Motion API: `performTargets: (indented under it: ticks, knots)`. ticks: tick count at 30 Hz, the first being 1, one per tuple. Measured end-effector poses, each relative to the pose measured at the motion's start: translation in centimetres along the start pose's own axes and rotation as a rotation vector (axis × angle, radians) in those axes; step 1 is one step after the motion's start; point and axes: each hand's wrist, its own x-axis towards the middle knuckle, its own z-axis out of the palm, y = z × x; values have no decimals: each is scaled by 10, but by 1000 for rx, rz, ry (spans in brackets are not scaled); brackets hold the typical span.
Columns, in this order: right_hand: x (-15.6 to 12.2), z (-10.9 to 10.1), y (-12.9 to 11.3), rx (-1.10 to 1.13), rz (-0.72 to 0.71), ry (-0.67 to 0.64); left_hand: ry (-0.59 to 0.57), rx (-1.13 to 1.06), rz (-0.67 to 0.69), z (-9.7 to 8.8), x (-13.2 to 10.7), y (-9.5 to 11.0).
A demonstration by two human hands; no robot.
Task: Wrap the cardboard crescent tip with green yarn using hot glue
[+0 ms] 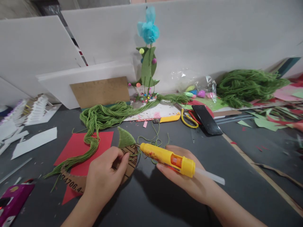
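Left hand (106, 171) pinches, part-hides brown printed cardboard piece (131, 168), tip green-wrapped, mid-frame; right hand (189, 186) grips yellow plastic glue gun (163, 155); green yarn bundle (104, 116) centre-left.

yellow glue gun (163, 154), black-printed brown cardboard (130, 170), green yarn (105, 116), red paper (75, 147), blue flower (151, 33).

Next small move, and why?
I'd lay a little glue on the bare cardboard beside the yarn edge: green yarn covers just one end, the left hand grips the piece, and the right hand holds the yellow glue gun with its nozzle there.
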Motion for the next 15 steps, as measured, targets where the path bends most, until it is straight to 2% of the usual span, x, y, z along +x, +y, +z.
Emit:
performTargets:
  ticks: [15]
  knots:
    - [-2,1,1,14,-1,3,13,3,17,1,1,-1]
